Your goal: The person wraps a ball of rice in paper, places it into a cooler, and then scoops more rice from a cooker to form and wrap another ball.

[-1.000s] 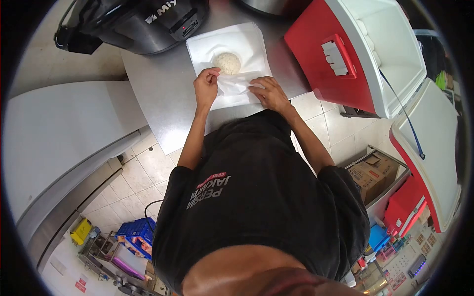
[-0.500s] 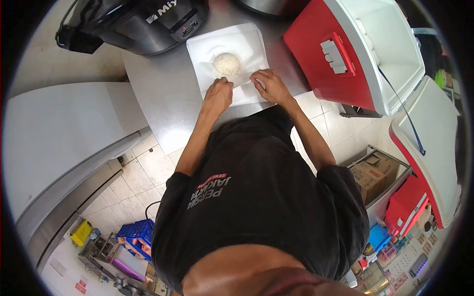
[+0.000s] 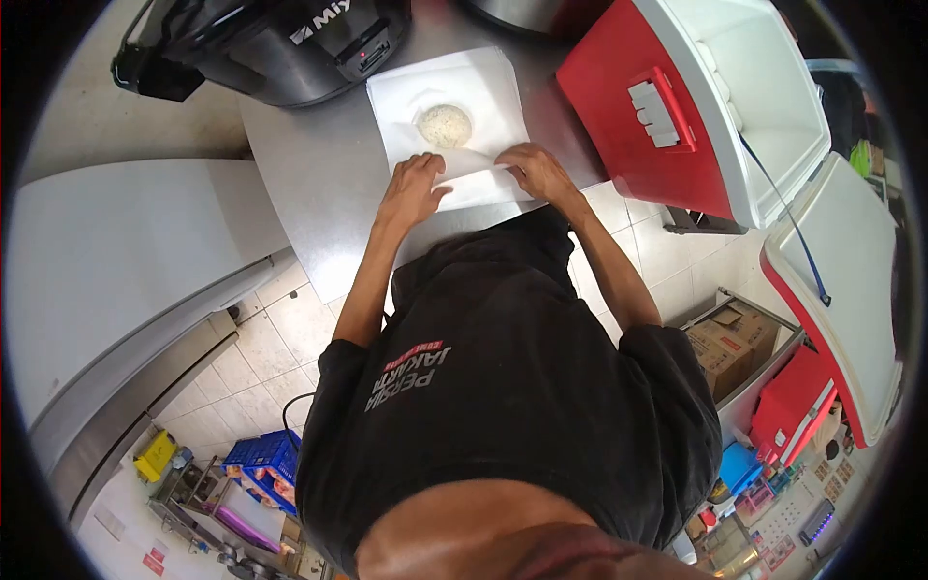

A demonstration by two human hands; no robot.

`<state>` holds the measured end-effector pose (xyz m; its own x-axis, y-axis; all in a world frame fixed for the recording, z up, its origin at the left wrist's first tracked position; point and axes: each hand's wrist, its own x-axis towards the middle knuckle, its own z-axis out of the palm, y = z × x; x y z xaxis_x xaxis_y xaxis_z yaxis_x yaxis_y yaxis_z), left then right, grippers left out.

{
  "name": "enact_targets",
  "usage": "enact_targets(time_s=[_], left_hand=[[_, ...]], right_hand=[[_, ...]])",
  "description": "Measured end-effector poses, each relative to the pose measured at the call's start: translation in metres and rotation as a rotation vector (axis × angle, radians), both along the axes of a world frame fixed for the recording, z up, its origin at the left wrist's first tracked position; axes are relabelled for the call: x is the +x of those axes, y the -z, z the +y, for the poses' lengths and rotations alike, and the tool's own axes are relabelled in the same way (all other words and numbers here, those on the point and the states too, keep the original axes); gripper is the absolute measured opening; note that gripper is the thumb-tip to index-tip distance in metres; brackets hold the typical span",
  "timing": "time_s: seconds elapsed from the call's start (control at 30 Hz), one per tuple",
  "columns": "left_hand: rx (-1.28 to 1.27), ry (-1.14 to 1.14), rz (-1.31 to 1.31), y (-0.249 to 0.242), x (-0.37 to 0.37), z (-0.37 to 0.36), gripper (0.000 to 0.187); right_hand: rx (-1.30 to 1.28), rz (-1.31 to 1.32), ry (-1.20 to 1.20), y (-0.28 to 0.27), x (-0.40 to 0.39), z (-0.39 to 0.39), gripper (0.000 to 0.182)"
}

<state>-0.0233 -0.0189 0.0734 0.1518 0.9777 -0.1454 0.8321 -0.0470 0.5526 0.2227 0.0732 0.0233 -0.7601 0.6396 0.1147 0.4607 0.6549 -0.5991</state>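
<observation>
A round, flattened mound of rice (image 3: 445, 126) lies on white paper (image 3: 483, 82) on the metal table. At the paper's near left part, my left hand (image 3: 413, 189) touches it with the fingertips, thumb spread away from the fingers. My right hand (image 3: 541, 174) is closed at the near right part, its fingertips pinching the paper's raised edge. Between my two hands the near part of the paper is lifted into a fold, just short of the rice. Neither hand touches the rice.
A black cooker (image 3: 290, 53) stands at the table's back left. To the right is a red and white cooler box (image 3: 628, 116) with its lid (image 3: 841, 290) hanging open. A white appliance (image 3: 145, 261) is at the left, and the metal table (image 3: 319, 203) ends close to my body.
My left hand has moved slightly left and nearer to me, and its thumb has spread from the fingers. My right hand has shifted slightly right and down. The paper's fold shows more clearly.
</observation>
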Motion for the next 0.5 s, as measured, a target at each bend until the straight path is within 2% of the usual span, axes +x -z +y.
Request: enact_targets(time_s=[0.07, 0.1, 0.17, 0.23, 0.33, 0.4, 0.43, 0.47, 0.5], left_hand=[[0.14, -0.015, -0.031, 0.034, -0.009, -0.018, 0.032], [0.077, -0.052, -0.002, 0.058, -0.019, -0.027, 0.034], [0.072, -0.103, -0.059, 0.057, -0.024, -0.036, 0.035], [0.054, -0.146, -0.128, 0.056, -0.024, -0.04, 0.036], [0.103, -0.128, -0.151, 0.047, -0.03, -0.037, 0.031], [-0.072, -0.212, -0.29, 0.036, -0.033, -0.039, 0.02], [-0.07, -0.218, -0.295, 0.033, -0.033, -0.038, 0.02], [-0.055, -0.334, -0.432, 0.031, -0.033, -0.036, 0.017], [-0.041, -0.448, -0.565, 0.03, -0.035, -0.036, 0.018]], right_hand=[[0.008, -0.012, -0.028, 0.012, 0.008, -0.003, 0.02], [-0.041, 0.021, -0.003, 0.016, 0.012, -0.008, 0.018], [-0.084, 0.056, 0.022, 0.016, 0.011, -0.011, 0.017], [-0.135, 0.159, 0.143, 0.01, 0.011, -0.02, 0.02], [-0.091, 0.071, 0.206, 0.01, 0.015, -0.023, 0.011], [-0.103, 0.124, 0.218, 0.007, 0.018, -0.026, 0.012], [-0.122, 0.176, 0.235, 0.004, 0.021, -0.028, 0.016], [-0.12, 0.172, 0.229, 0.003, 0.02, -0.027, 0.016], [-0.271, 0.237, 0.382, -0.003, 0.015, -0.028, 0.02]])
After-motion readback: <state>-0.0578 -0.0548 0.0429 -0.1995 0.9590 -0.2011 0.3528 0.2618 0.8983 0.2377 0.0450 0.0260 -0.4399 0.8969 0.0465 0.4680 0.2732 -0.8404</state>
